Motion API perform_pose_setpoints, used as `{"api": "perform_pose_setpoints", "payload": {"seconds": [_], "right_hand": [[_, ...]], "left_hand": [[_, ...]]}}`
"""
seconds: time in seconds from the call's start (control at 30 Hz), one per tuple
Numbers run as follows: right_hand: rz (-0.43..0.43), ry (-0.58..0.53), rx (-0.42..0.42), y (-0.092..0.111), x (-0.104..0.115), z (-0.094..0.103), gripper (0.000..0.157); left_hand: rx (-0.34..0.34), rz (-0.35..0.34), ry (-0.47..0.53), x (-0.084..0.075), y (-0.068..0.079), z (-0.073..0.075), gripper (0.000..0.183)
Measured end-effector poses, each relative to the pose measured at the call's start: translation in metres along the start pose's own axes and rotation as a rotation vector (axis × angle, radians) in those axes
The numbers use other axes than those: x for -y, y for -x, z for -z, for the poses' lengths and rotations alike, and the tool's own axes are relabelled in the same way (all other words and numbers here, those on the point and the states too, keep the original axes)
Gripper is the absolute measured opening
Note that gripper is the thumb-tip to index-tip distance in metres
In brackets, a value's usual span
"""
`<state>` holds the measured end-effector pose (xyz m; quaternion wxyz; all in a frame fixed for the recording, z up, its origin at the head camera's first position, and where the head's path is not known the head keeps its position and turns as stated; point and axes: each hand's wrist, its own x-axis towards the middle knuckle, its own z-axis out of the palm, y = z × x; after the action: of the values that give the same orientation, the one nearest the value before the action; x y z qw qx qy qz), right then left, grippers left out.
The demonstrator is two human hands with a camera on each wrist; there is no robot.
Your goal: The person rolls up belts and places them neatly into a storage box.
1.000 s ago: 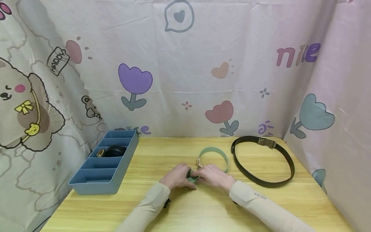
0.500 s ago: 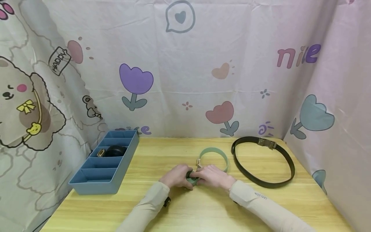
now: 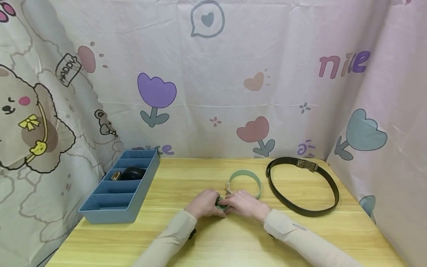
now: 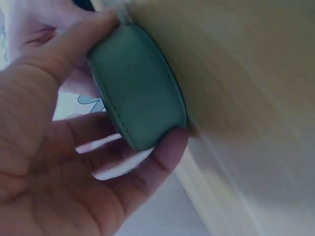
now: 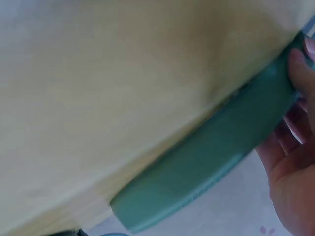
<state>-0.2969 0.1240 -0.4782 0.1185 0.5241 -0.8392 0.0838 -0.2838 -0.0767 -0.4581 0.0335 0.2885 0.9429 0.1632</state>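
Note:
A green belt lies mid-table, one part wound into a coil (image 3: 219, 203) and the rest curving behind as a loose loop (image 3: 245, 172) with a gold-toned buckle (image 3: 228, 187). Around the coil curl the thumb and fingers of my left hand (image 3: 203, 204); the left wrist view shows its stitched outer turn (image 4: 140, 88) between them. My right hand (image 3: 245, 203) is at the coil's right side, one finger reaching to its centre. In the right wrist view its thumb and fingers pinch the green strap (image 5: 211, 157). Their exact contact at the coil's centre is partly hidden.
A blue divided box (image 3: 133, 207) stands at the left, with a rolled black belt (image 3: 132, 173) in one compartment. To the right, a dark belt (image 3: 301, 211) lies fastened in a wide ring. A patterned curtain (image 3: 213, 74) surrounds the wooden table (image 3: 233, 244).
My left thumb and fingers shift slightly on the coil. The loose green loop and its buckle have edged a little. Both arms stay nearly in place.

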Motion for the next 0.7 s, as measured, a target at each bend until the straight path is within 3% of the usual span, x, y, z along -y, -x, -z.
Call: {"api": "perform_pose_setpoints", "payload": {"seconds": [0.2,0.47,0.6,0.7], "right_hand": [[-0.021,0.004,0.067,0.0027,-0.0027,0.0038,0.036],[-0.026,0.013,0.056,0.0018,-0.0021,0.0043,0.033],[-0.026,0.050,0.061,0.0026,-0.0004,0.0040,0.033],[-0.020,0.057,0.052,0.0020,0.0013,0.0032,0.028]], "left_hand": [[0.095,-0.076,0.035,0.0062,-0.0037,0.0021,0.035],[0.016,0.014,0.039,0.0016,-0.0010,0.0016,0.046],[0.025,-0.012,0.014,0.0019,-0.0017,0.0013,0.041],[0.065,-0.028,0.075,0.0059,-0.0019,0.0042,0.042]]}}
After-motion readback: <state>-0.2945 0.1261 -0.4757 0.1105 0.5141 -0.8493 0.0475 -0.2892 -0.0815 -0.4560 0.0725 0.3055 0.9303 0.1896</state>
